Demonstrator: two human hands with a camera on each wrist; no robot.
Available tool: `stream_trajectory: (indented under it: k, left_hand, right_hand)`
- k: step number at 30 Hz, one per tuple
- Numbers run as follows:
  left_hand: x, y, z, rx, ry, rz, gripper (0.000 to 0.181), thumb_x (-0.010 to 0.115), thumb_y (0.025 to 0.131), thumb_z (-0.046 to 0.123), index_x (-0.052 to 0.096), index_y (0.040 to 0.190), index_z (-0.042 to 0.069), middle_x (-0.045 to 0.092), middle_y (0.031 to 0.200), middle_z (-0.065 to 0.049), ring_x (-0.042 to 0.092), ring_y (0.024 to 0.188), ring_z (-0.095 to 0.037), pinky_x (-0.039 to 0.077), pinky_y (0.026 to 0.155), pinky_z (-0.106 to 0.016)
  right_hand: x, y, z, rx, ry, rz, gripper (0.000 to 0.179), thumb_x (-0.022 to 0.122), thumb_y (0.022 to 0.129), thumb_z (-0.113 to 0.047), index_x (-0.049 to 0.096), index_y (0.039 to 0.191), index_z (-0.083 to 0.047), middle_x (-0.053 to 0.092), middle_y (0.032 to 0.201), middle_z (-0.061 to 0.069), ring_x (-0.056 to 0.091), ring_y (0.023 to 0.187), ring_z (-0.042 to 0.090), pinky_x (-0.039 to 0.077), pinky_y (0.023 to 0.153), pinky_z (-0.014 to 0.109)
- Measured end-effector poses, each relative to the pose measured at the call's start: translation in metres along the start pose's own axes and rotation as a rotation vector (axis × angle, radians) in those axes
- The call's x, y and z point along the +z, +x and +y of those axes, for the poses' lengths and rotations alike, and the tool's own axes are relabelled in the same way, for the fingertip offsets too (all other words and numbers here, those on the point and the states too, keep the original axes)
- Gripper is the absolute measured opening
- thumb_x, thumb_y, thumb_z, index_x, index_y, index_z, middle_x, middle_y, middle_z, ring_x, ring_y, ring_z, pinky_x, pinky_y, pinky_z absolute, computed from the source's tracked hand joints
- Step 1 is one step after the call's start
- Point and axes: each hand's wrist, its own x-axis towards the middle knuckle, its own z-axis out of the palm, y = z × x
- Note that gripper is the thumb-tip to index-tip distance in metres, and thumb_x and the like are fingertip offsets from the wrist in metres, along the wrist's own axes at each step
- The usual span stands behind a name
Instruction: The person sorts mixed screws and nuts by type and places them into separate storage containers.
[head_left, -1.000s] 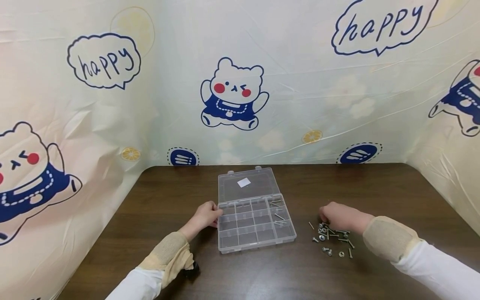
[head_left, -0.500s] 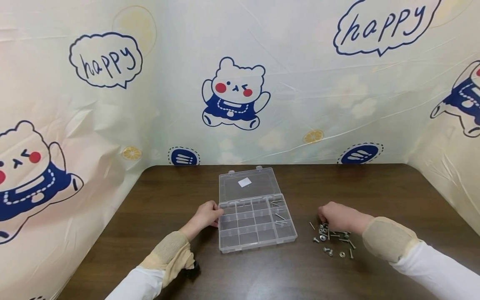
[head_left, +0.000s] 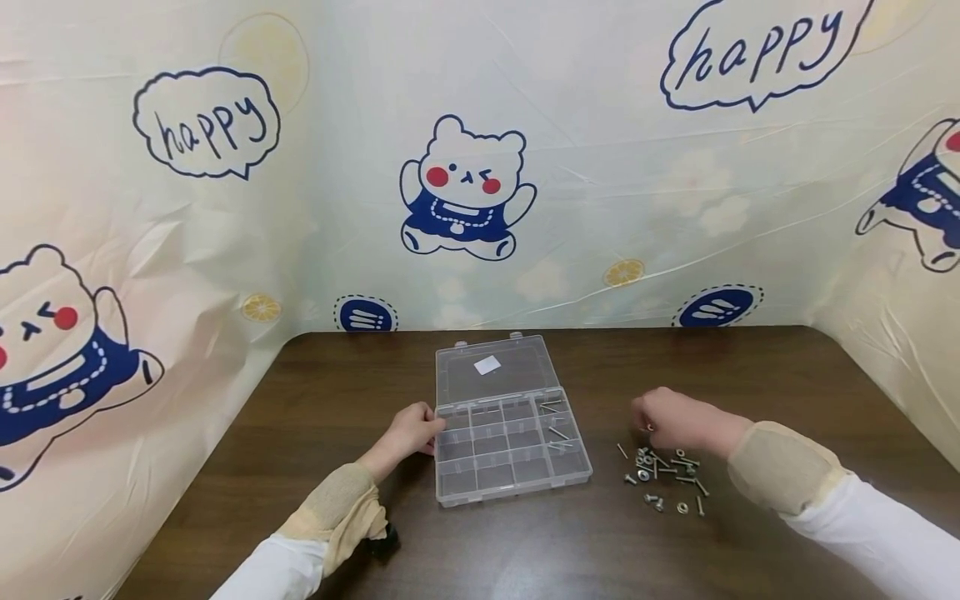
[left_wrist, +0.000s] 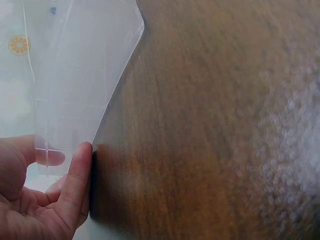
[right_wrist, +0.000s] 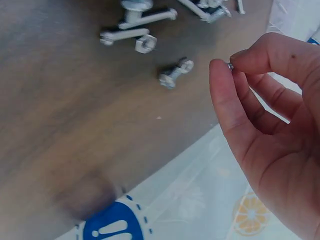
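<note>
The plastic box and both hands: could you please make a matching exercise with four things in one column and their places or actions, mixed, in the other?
Column one
1. Left hand
2. Right hand
3. White label
4. Loose screws

Column two
A. On the clear open lid
B. On the table, right of the plastic box
C. Gripping the plastic box's left edge
D. Pinching a small metal piece

Pairs: 1-C; 2-D; 3-A; 4-B

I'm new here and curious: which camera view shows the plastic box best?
The head view: the whole plastic box shows, lid open, compartments visible. The left wrist view shows only part of it, close up, held by the left hand. The right wrist view doesn't show it.
</note>
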Motion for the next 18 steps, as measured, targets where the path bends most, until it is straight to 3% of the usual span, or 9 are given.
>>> stream_trajectory:
  k: [8,11,18]
  left_hand:
    - [0.000,0.001,-0.001,-0.003,0.014,0.001,0.011,0.053,0.079,0.005,0.044,0.074,0.000,0.050,0.069,-0.012,0.054,0.055,-0.015,0.056,0.050,-0.028]
    - [0.000,0.001,-0.001,-0.002,0.013,0.000,0.011,0.053,0.079,0.005,0.044,0.075,0.000,0.050,0.069,-0.011,0.054,0.055,-0.015,0.056,0.050,-0.028]
    - [0.000,0.001,-0.001,0.006,0.009,0.004,0.009,0.052,0.078,0.005,0.045,0.074,0.000,0.050,0.067,-0.011,0.054,0.054,-0.014,0.056,0.049,-0.028]
  right_hand:
    - [-0.015,0.013,-0.014,-0.065,-0.006,0.047,0.017,0.060,0.064,0.007,0.053,0.071,-0.006,0.045,0.062,-0.003,0.041,0.058,0.009,0.038,0.048,0.021]
    - [-0.015,0.019,-0.020,-0.095,-0.019,0.105,0.018,0.062,0.066,0.007,0.054,0.073,-0.008,0.043,0.064,-0.005,0.041,0.059,0.009,0.039,0.049,0.020]
    - [-0.012,0.034,-0.034,-0.264,-0.033,0.267,0.018,0.057,0.065,0.008,0.055,0.075,-0.008,0.042,0.068,-0.005,0.041,0.062,0.007,0.040,0.051,0.020]
